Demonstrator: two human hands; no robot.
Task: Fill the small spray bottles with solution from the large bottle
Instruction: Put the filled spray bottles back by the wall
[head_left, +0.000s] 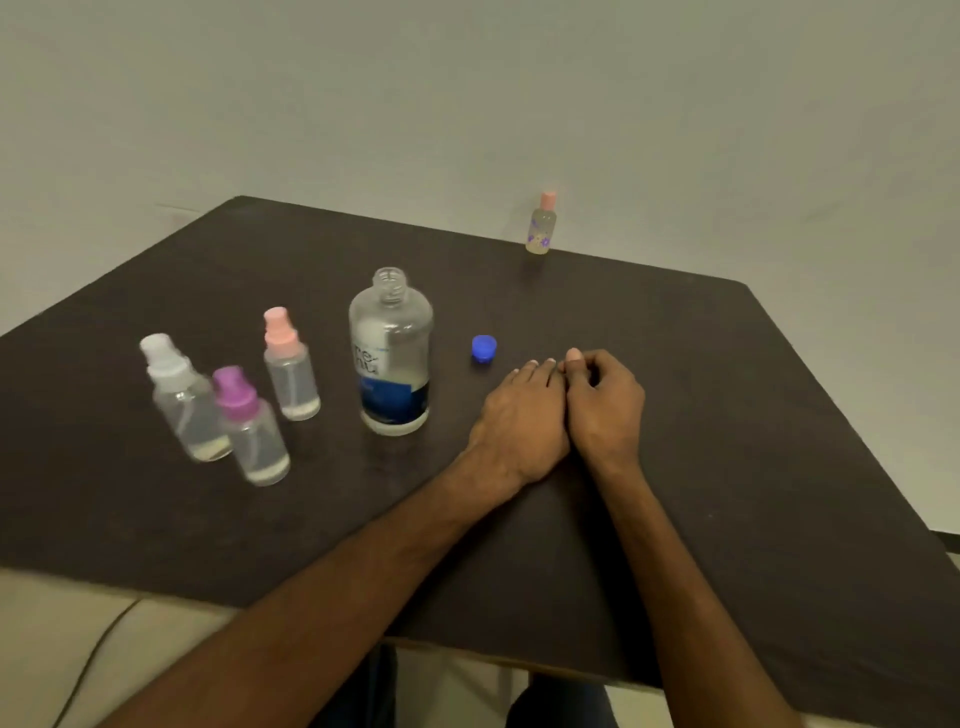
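The large clear bottle (392, 353) with a blue label stands uncapped mid-table. Its blue cap (483, 348) lies to its right. Three small spray bottles stand to the left: one with a white top (182, 397), one with a purple top (252, 428), one with a pink top (290, 366). Each has its sprayer on and a little liquid at the bottom. My left hand (522, 415) lies flat on the table right of the large bottle, fingers straight. My right hand (605, 400) rests beside it, touching it, fingers loosely curled and holding nothing.
The dark table (727, 415) stands against a pale wall. A small bottle (542, 224) with a pink cap and a flowered label stands at the far edge. A cable runs over the floor at lower left.
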